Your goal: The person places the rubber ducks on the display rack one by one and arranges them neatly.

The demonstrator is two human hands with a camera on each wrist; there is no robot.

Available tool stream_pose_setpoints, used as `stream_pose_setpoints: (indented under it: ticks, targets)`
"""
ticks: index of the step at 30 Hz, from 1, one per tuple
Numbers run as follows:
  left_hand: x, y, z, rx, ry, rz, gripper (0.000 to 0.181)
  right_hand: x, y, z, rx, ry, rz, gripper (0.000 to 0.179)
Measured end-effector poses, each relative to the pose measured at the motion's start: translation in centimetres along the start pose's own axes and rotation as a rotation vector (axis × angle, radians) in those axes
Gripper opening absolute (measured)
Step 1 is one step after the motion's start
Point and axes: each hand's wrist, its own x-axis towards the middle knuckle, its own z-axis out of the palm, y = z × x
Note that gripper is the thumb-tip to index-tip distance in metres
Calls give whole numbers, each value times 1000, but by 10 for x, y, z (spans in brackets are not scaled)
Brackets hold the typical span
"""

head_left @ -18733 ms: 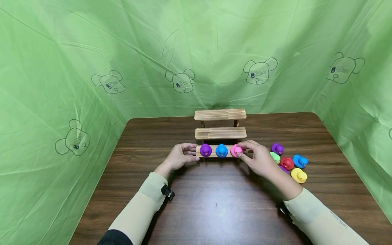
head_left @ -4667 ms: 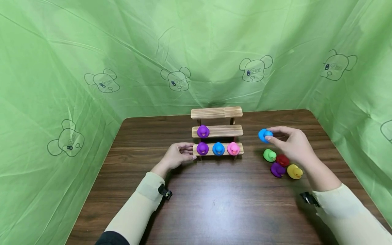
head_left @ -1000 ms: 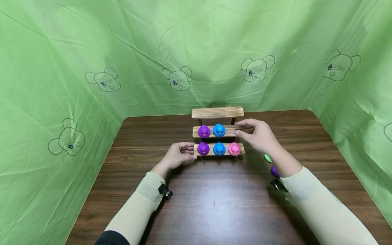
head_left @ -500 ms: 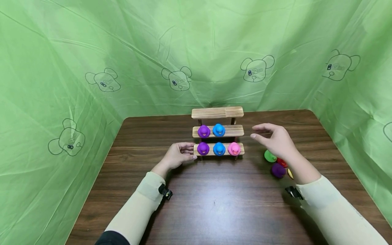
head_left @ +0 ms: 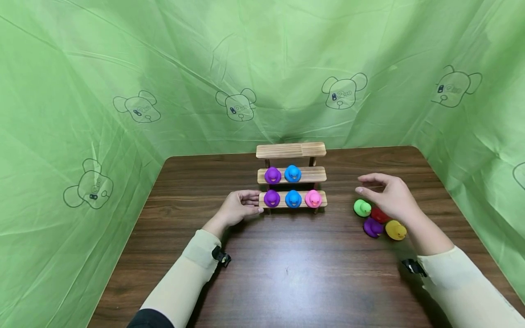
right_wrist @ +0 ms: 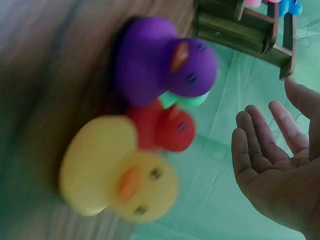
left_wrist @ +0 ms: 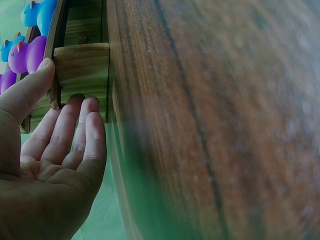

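Observation:
A three-tier wooden display stand [head_left: 283,151] stands at the table's back. Its bottom tier holds a purple rubber duck [head_left: 272,198], a blue rubber duck [head_left: 293,199] and a pink rubber duck [head_left: 313,199]. Another purple duck [head_left: 272,175] and blue duck [head_left: 293,173] sit on the middle tier. My left hand [head_left: 235,208] holds the bottom tier's left end between thumb and fingers. Holding nothing, my right hand [head_left: 391,196] hovers above loose ducks: green [head_left: 362,208], red [head_left: 379,215], purple [right_wrist: 145,62] and yellow [right_wrist: 100,165]. It partly hides the red one in the head view.
The dark wood-grain table [head_left: 287,273] stretches in front of the stand. Green cloth [head_left: 287,54] with printed bear heads encloses the back and sides.
The blue duck my right hand carried earlier now sits on the middle tier. That hand has since drawn back rightward over the loose ducks. My left hand stays at the stand.

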Motion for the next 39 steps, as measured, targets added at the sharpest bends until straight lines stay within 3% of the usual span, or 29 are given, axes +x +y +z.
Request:
stream_pose_setpoints:
  ticks: [5, 24, 30, 39]
  targets:
    - [0, 0, 0, -5, 0, -4, 53, -8, 15, -5, -6, -23, 46, 46]
    - [0, 0, 0, -4, -4, -1, 54, -45, 75, -30, -109, -49, 67, 53]
    - [0, 0, 0, -7, -7, 6, 55, -61, 85, -34, -130, -110, 38, 55]
    - [-1, 1, 0, -6, 0, -3, 54, -77, 88, -34, -73, -206, 65, 62]
